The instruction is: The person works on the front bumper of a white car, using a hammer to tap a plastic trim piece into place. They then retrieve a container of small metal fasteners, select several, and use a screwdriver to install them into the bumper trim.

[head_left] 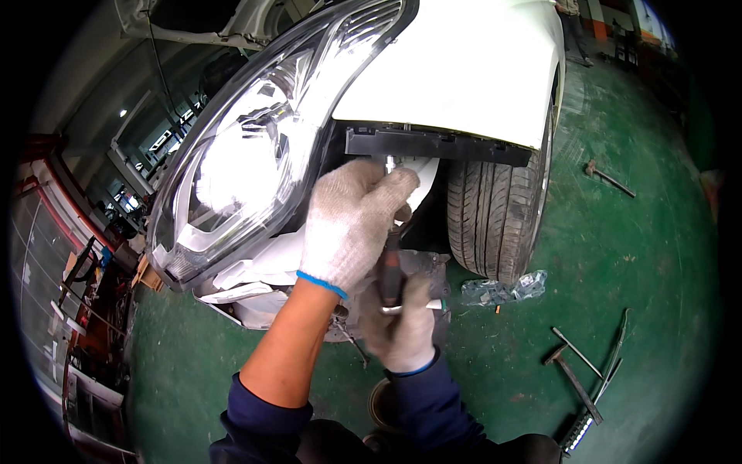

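My left hand (352, 220), in a white knit glove with a blue cuff, is closed around the upper shaft of a dark-handled socket tool (392, 274). The tool's metal top (390, 165) is under a black strip bracket (433, 145) along the white fender's (448, 69) lower edge. Below, my right hand (398, 332), also gloved and blurred, grips the tool's lower end. Just left is the car's headlight (239, 162); to the right is the tire (495, 220). A crumpled white panel (255, 294) lies low behind my hands.
The green floor (618, 271) holds a hammer (610, 178), several tools (578, 383) at lower right and a plastic bag (495, 294). A cluttered red rack (81, 309) stands left. A raised hood (201, 19) shows at upper left, a person's legs (573, 39) at upper right.
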Demonstrator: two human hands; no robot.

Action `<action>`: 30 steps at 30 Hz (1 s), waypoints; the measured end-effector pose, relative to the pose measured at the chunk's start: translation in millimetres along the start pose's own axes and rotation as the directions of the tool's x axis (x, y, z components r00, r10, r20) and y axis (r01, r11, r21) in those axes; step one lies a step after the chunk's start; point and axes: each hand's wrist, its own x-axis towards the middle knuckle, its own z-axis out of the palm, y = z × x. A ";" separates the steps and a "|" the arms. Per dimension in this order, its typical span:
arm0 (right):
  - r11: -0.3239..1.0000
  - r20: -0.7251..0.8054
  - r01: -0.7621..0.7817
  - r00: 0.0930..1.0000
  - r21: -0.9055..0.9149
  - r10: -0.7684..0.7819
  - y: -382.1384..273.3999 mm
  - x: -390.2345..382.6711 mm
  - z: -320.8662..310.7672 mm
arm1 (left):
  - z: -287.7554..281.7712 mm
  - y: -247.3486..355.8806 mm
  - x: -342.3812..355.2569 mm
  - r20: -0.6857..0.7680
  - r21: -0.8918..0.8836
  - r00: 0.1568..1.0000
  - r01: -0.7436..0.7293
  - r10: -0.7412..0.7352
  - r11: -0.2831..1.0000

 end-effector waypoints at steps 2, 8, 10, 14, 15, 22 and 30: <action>0.808 0.074 -0.301 0.949 0.506 0.308 -7.7 3.6 8.7 | -2.7 3.8 0.2 0.034 0.049 0.999 -0.028 0.027 0.998; 0.916 -0.123 0.120 0.976 -0.382 -0.179 -5.8 -0.1 12.6 | -1.7 8.2 -4.5 0.041 -0.068 0.998 0.050 -0.047 0.996; 0.751 -0.095 0.365 0.866 -0.550 -0.490 4.6 1.4 14.7 | 2.0 7.6 -5.5 -0.001 -0.067 0.997 0.071 -0.072 0.995; 0.880 -0.094 0.259 0.943 -0.397 -0.320 2.5 0.3 7.3 | 1.6 -0.5 2.2 0.005 0.009 1.000 0.005 -0.005 1.000; 0.991 -0.047 0.078 0.995 -0.108 -0.084 -5.8 0.2 1.2 | 0.3 0.5 4.1 0.030 0.029 0.999 -0.027 0.026 0.999; 0.642 0.217 -0.409 0.908 0.648 0.359 -15.2 6.8 1.1 | -26.6 13.4 -5.8 0.394 0.141 0.912 0.064 -0.115 0.988; 0.830 -0.096 0.268 0.930 -0.489 -0.356 6.1 -11.3 16.1 | -19.7 4.1 -8.6 0.238 0.227 0.971 -0.062 0.006 0.972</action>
